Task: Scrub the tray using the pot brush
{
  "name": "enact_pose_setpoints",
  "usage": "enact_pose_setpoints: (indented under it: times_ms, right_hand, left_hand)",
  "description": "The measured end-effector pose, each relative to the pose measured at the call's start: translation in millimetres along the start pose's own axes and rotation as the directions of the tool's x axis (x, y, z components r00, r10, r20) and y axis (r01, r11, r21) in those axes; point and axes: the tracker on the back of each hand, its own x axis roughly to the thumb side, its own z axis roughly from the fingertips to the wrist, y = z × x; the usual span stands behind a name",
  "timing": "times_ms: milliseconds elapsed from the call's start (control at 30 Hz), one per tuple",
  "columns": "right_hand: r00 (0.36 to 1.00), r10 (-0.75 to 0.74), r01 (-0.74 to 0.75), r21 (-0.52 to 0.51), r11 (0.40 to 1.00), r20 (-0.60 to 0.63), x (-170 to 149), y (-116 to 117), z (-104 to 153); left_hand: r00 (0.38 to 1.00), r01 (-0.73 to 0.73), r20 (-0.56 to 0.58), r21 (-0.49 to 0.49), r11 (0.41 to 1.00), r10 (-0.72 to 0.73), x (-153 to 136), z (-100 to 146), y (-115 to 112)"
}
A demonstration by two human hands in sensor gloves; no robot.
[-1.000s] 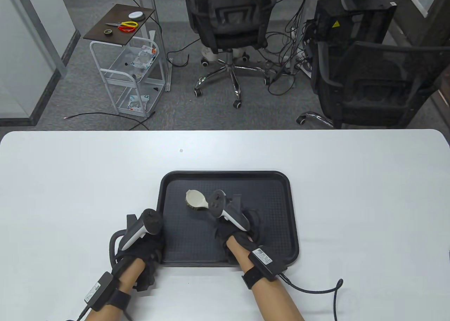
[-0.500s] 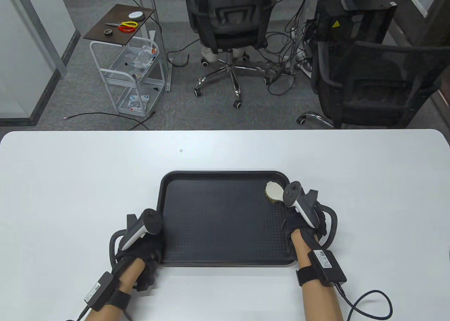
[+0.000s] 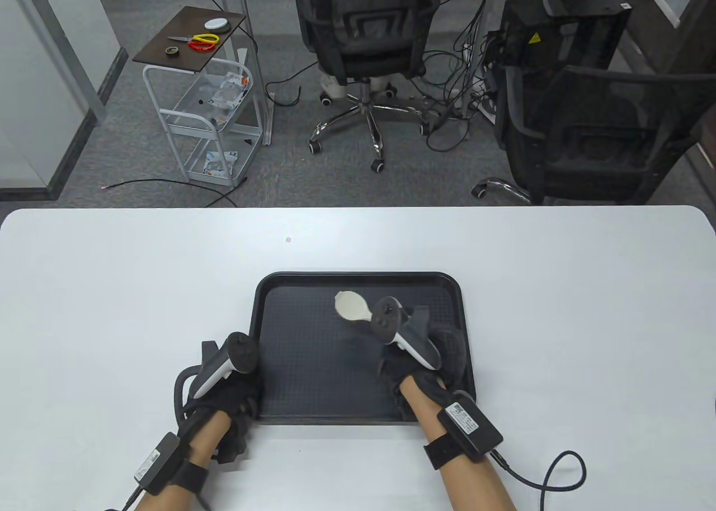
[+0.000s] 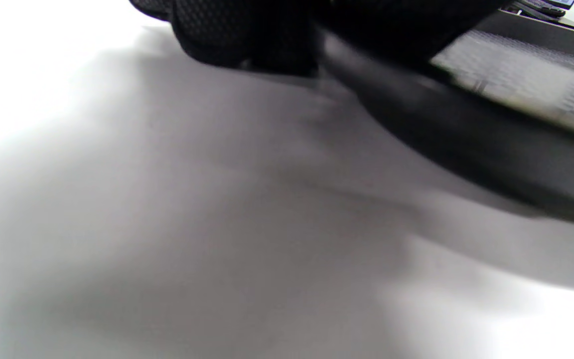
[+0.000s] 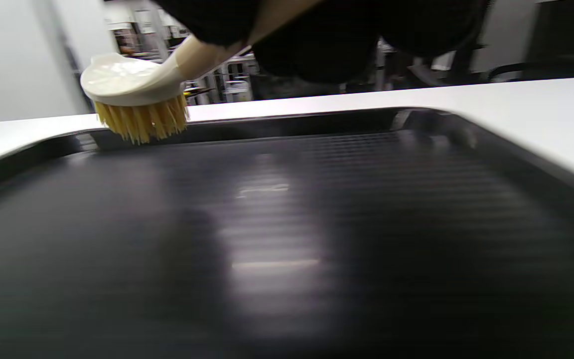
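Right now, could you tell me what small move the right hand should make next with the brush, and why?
Probably sweep the pot brush leftward along the far part of the tray. The right hand holds its handle, bristles down near the far rim, and the left hand grips the tray's near left corner, steadying it.

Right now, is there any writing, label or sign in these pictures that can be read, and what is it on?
No words can be read.
White label on the right wrist box: print too small.
White label on the left wrist box: print too small.
Yellow warning triangle on the black cabinet: a sign, symbol unclear.
Brush and tray: no text seen.
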Motion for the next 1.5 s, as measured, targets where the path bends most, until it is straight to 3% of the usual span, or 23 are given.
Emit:
enact_pose_setpoints:
  times_ms: [200, 367, 500, 600, 967, 1133, 1300, 1400, 1500]
  right_hand:
    - [0.992, -0.026, 0.019, 0.059, 0.998, 0.124, 66.5, 32.7, 2.9]
    - [0.989, 0.000, -0.008, 0.054, 0.999, 0.148, 79.3, 47.3, 6.5]
    - [0.992, -0.076, 0.064, 0.117, 0.991, 0.096, 54.8, 48.6, 7.2]
    - [0.996, -0.048, 0.041, 0.085, 0.996, 0.075, 30.9, 46.3, 9.7]
    - [0.978, 0.001, 0.012, 0.060, 0.998, -0.208, -113.2, 14.7, 18.9]
    - [0.946, 0.054, -0.035, 0.065, 0.997, -0.320, -157.9, 0.8, 24.6]
    - [0.924, 0.132, -0.114, 0.073, 0.991, -0.359, -164.4, -7.8, 24.5]
    - [0.936, 0.175, -0.166, 0.055, 0.985, -0.306, -140.4, -14.3, 26.1]
    - [0.973, 0.100, -0.102, -0.001, 0.995, -0.208, -107.9, -16.2, 28.5]
  left_hand:
    - [1.000, -0.001, 0.001, -0.001, 1.000, 0.001, -0.1, -0.1, 0.0]
    - [1.000, -0.004, 0.003, -0.002, 1.000, 0.004, -0.3, -0.2, 0.0]
    - [1.000, -0.002, 0.002, -0.002, 1.000, 0.002, -0.2, -0.2, 0.1]
    - [1.000, -0.002, 0.001, -0.001, 1.000, 0.002, -0.1, 0.0, -0.1]
    - [1.000, -0.002, 0.001, -0.002, 1.000, 0.002, -0.4, 0.0, 0.0]
    - [1.000, -0.004, 0.001, -0.004, 1.000, 0.004, -0.3, -0.1, 0.0]
    - [1.000, -0.003, 0.002, -0.004, 1.000, 0.003, -0.3, -0.2, 0.0]
    - [1.000, -0.002, 0.001, -0.002, 1.000, 0.002, -0.2, 0.0, -0.1]
    - [1.000, 0.001, 0.000, -0.001, 1.000, -0.001, -0.2, -0.2, 0.0]
